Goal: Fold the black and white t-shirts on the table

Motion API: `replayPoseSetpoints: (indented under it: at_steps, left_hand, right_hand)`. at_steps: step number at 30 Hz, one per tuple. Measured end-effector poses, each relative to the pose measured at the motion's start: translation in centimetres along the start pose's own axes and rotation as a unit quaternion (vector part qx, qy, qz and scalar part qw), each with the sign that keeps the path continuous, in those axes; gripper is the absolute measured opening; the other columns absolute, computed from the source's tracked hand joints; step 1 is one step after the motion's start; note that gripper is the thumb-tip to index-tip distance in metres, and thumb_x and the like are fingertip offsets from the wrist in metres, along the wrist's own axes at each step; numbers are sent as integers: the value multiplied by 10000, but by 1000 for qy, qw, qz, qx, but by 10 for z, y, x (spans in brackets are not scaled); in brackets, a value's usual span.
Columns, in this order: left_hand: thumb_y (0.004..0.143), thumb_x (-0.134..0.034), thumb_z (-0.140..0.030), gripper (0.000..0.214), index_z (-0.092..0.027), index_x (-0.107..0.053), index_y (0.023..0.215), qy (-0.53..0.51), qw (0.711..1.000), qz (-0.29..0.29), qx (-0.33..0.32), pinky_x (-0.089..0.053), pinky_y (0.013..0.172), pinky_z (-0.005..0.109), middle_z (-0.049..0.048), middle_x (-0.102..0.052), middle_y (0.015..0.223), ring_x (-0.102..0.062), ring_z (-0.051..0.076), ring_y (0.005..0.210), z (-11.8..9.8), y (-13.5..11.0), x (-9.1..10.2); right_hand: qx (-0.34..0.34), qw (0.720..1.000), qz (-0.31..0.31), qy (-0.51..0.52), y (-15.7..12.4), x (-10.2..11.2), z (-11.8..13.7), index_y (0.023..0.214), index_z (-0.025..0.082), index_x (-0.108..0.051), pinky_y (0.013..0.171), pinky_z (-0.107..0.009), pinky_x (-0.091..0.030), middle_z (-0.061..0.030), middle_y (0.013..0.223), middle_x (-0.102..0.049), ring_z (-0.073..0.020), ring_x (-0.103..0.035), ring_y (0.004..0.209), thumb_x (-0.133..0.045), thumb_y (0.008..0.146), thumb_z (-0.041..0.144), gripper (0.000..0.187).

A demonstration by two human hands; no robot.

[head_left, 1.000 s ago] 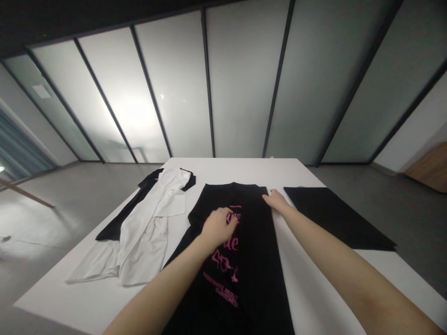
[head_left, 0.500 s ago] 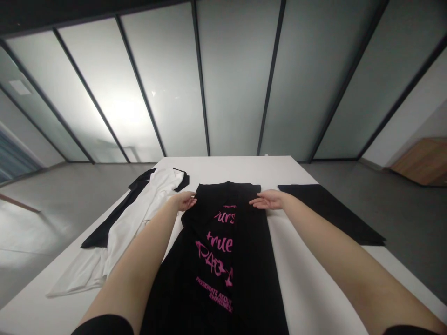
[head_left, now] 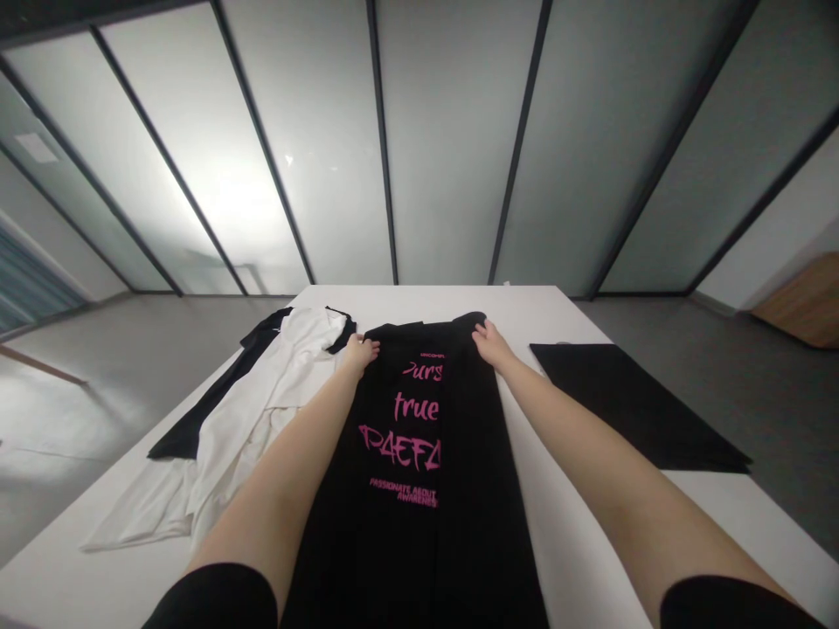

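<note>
A long black T-shirt (head_left: 406,533) with pink lettering lies lengthwise on the white table (head_left: 524,306), its sides folded in. My left hand (head_left: 360,354) rests at the shirt's upper left corner, its fingers curled on the edge beside the collar. My right hand (head_left: 491,345) is at the upper right corner, holding the top edge. The shirt's far edge rises slightly near that hand. My forearms lie over the table on either side of the print.
A white garment (head_left: 255,428) lies crumpled over a black one (head_left: 197,432) on the table's left. A flat black cloth (head_left: 629,402) lies at the right, hanging near the table edge. Frosted glass panels stand beyond the table, with a grey floor around it.
Both hands have moved from the shirt's sides to its top corners. The shirt's top edge sits farther away, and the cloth over the print looks smoother and straighter.
</note>
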State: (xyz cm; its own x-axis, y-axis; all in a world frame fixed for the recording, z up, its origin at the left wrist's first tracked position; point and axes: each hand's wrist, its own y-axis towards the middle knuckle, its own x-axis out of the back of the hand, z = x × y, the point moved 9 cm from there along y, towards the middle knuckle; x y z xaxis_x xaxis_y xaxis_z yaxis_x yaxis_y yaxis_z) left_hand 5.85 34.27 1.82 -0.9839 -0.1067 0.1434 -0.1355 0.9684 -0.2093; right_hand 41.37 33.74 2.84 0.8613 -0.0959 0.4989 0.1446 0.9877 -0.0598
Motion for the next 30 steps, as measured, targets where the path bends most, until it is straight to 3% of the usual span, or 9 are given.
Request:
replayPoseSetpoints:
  at_steps: [2, 4, 7, 11, 15, 21, 26, 30]
  left_hand:
    - [1010, -545, -183, 652, -192, -246, 1589, 73, 995, -26, -62, -404, 1215, 478, 218, -456, 1641, -452, 291, 1519, -13, -5, -2]
    - [976, -567, -171, 592, -164, -391, 1541, 217, 963, -9, -157, -311, 1276, 469, 197, -431, 1667, -357, 303, 1577, -27, -18, -15]
    - [979, -571, -235, 403, -147, -605, 1371, 418, 872, 45, -250, -228, 1307, 505, 185, -468, 1648, -319, 344, 1593, -23, -48, -41]
    - [1043, -512, -375, 476, -155, -579, 1460, 536, 802, 64, -254, -248, 1283, 578, 196, -396, 1695, -298, 384, 1600, 6, -87, -47]
    - [1069, -466, -456, 601, -162, -465, 1593, 576, 780, 72, -235, -277, 1262, 602, 223, -329, 1720, -291, 408, 1599, 32, -122, -31]
    - [1064, -453, -538, 662, -233, -407, 1649, 607, 764, 67, -209, -289, 1242, 627, 194, -307, 1734, -277, 428, 1599, 55, -160, -7]
    - [1077, -407, -523, 643, -219, -434, 1643, 614, 757, 39, -219, -279, 1261, 591, 182, -319, 1732, -289, 413, 1599, 55, -177, -6]
    - [1078, -408, -514, 637, -211, -445, 1638, 615, 755, 35, -226, -281, 1267, 574, 180, -326, 1730, -297, 404, 1598, 53, -181, -7]
  right_hand:
    - [53, 997, -4, -50, -1, -8, 15, 1713, 144, -13, 1309, -493, -263, -181, 1762, -254, -266, -242, 1632, -412, 1041, 265, 790]
    - [91, 991, 6, -100, -9, -22, 24, 1718, 121, -119, 1330, -520, -173, -164, 1777, -210, -305, -129, 1656, -447, 1020, 263, 783]
    - [127, 977, 26, -167, -32, -46, 28, 1635, 178, -423, 1325, -565, -115, -121, 1755, -303, -347, -134, 1650, -469, 1019, 267, 625]
    - [131, 963, 34, -233, -79, -71, 24, 1535, 226, -567, 1301, -628, -74, -120, 1727, -363, -397, -159, 1634, -527, 1029, 314, 515]
    - [119, 946, 62, -295, -137, -86, 15, 1598, 233, -495, 1285, -638, -133, -147, 1731, -346, -431, -197, 1620, -526, 1045, 420, 584]
    - [102, 953, 102, -265, -215, -88, -7, 1612, 231, -482, 1293, -602, -197, -142, 1729, -357, -402, -217, 1625, -522, 1029, 501, 644]
    - [133, 951, 90, -263, -242, -81, -10, 1579, 212, -531, 1312, -577, -206, -113, 1721, -379, -342, -247, 1627, -471, 1045, 462, 593]
    - [152, 941, 76, -292, -247, -82, -4, 1580, 188, -539, 1314, -580, -207, -120, 1727, -360, -363, -244, 1624, -456, 1059, 478, 602]
